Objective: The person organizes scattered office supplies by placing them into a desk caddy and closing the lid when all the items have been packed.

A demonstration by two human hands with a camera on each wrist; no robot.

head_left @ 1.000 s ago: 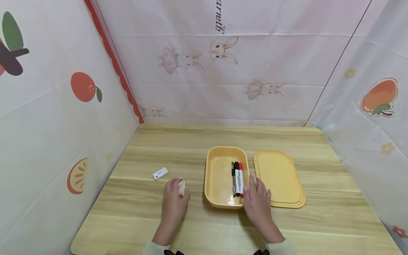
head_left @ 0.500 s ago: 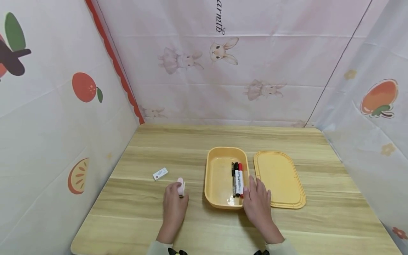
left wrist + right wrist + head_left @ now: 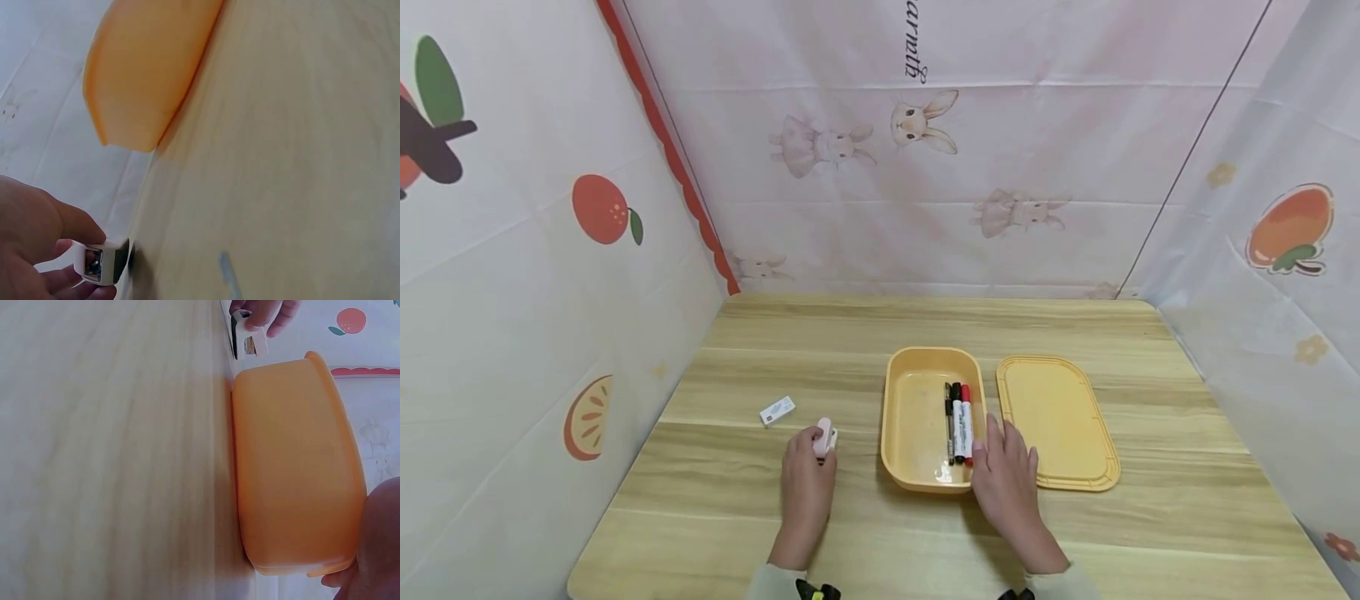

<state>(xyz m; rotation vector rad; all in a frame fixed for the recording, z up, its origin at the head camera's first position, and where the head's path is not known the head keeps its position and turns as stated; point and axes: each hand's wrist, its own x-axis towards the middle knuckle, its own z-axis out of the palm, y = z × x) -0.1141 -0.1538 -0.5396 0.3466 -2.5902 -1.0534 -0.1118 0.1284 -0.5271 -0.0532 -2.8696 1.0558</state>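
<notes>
Left hand (image 3: pixel 807 487) is gripping a pale pink stapler (image 3: pixel 823 437) low by the worktop (image 3: pixel 880 542), left of the yellow box (image 3: pixel 917 425); my right hand (image 3: pixel 1009 483) is resting, fingers spread, against its near right corner. Pen (image 3: pixel 949 429) and two markers (image 3: pixel 966 429) are lying inside.

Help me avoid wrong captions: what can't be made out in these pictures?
Head: printing on the small white block, too small to read.
Head: left side of the pink-and-white stapler, covered by the left hand.
Head: part of the yellow lid, behind the right hand.
Left wrist: rest of a pale strip, cut off by the bottom edge.
Right wrist: inside of the yellow box, hidden by its wall.
</notes>
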